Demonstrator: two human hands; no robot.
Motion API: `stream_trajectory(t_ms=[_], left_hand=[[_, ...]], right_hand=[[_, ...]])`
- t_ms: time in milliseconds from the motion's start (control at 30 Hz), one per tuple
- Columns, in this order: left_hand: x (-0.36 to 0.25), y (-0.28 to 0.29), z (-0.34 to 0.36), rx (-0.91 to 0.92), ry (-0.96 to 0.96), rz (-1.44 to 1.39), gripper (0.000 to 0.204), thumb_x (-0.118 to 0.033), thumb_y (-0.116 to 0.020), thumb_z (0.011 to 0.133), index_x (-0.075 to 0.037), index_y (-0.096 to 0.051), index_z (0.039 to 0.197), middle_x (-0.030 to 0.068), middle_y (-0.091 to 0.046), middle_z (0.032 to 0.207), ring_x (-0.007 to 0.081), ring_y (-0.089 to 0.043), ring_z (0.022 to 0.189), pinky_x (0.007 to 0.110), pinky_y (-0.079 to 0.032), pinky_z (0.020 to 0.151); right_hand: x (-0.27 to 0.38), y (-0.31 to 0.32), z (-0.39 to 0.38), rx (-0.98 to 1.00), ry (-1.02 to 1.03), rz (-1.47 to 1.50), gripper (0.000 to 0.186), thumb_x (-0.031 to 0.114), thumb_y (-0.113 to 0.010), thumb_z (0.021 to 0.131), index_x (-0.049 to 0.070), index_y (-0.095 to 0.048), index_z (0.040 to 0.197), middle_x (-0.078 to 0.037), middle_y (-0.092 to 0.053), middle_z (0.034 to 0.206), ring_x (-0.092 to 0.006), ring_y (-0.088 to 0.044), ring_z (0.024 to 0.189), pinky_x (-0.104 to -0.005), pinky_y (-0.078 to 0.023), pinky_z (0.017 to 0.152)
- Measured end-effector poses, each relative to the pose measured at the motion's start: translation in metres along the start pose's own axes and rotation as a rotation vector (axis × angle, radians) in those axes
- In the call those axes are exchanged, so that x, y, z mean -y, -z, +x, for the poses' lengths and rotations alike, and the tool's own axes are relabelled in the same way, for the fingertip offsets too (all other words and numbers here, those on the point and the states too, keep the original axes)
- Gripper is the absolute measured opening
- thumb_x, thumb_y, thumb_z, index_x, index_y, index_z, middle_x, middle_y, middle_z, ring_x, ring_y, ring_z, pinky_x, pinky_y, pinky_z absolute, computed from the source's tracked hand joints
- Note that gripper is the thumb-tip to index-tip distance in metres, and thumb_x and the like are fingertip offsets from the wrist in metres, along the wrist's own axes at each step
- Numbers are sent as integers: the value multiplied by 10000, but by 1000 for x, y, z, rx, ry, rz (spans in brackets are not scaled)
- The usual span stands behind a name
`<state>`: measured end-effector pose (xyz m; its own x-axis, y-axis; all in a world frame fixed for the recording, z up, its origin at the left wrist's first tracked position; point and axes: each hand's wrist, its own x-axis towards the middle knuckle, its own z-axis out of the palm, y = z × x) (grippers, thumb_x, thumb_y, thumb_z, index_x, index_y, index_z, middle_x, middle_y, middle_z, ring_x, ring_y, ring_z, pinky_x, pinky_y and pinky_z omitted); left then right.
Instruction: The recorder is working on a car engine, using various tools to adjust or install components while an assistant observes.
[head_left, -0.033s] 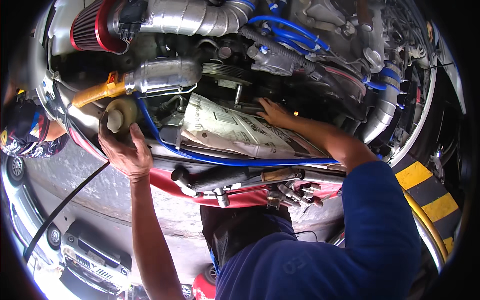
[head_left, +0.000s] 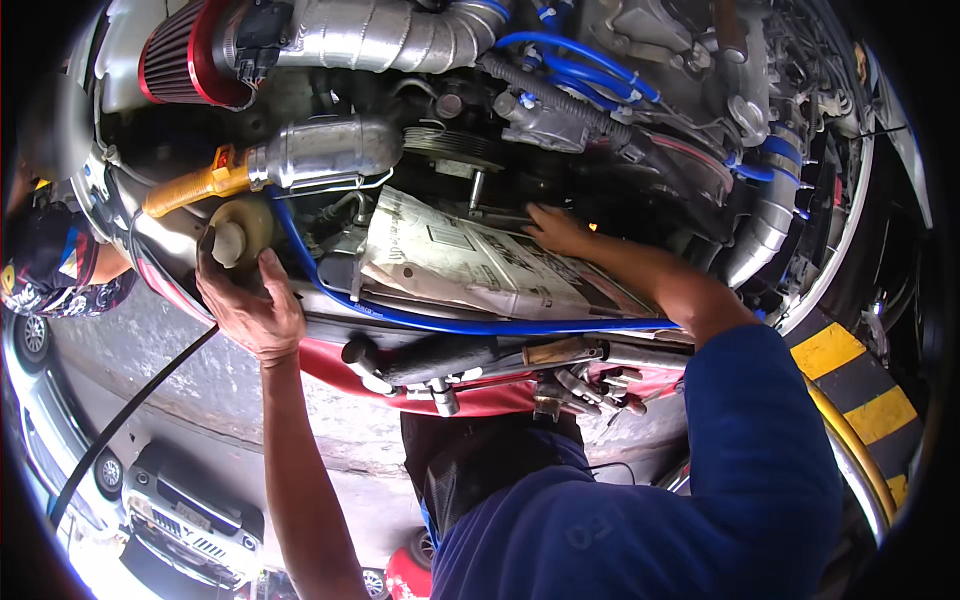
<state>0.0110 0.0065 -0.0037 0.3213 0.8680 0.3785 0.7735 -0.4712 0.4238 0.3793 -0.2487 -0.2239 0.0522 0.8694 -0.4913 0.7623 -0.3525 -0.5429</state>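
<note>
**Socket tool [head_left: 477, 190] being worked below the ribbed pulley [head_left: 452, 147]**

The socket tool is set just beyond the far edge of the newspaper [head_left: 455, 260]. The right hand [head_left: 560, 232] is held near its lower end, fingers bent; whether they are closed on it cannot be told. By the left hand [head_left: 255, 315], the round cream cap [head_left: 229, 243] is flanked with spread, unclenched fingers. A fastener-turning step is apparently in hand; a sure grip and swing room are probably called for next. Compared with the earlier frame, the right hand is shifted slightly rightward; the left is scarcely moved.
</note>
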Motion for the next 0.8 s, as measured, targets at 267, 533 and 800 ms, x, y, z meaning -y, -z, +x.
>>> stream_trajectory(t_ms=[267, 533, 800], left_hand=[[1, -3, -6, -21, 82, -144, 660, -359, -580, 984, 61, -353, 1439, 282, -480, 1373, 408, -557, 1215, 495, -469, 1034], [0, -6, -5, 12, 80, -110, 581, -322, -542, 1014, 55, -377, 1424, 259, -466, 1371, 382, -503, 1250, 496, -415, 1064], [2, -6, -9, 4, 76, -88, 629, -394, -507, 1021, 73, -356, 1414, 258, -439, 1376, 363, -488, 1251, 492, -386, 1086]], right_hand=[[-20, -4, 0, 301, -222, -109, 370, 377, -661, 862, 44, -762, 990, -268, -711, 933, -431, -703, 915, -508, -565, 842], [3, 15, 0, 307, -238, -77, 358, 340, -651, 863, 15, -754, 970, -269, -713, 905, -434, -704, 890, -511, -570, 816], [-9, 11, 16, 303, -181, -64, 380, 358, -668, 844, 27, -748, 1012, -265, -712, 874, -423, -715, 865, -496, -584, 799]])
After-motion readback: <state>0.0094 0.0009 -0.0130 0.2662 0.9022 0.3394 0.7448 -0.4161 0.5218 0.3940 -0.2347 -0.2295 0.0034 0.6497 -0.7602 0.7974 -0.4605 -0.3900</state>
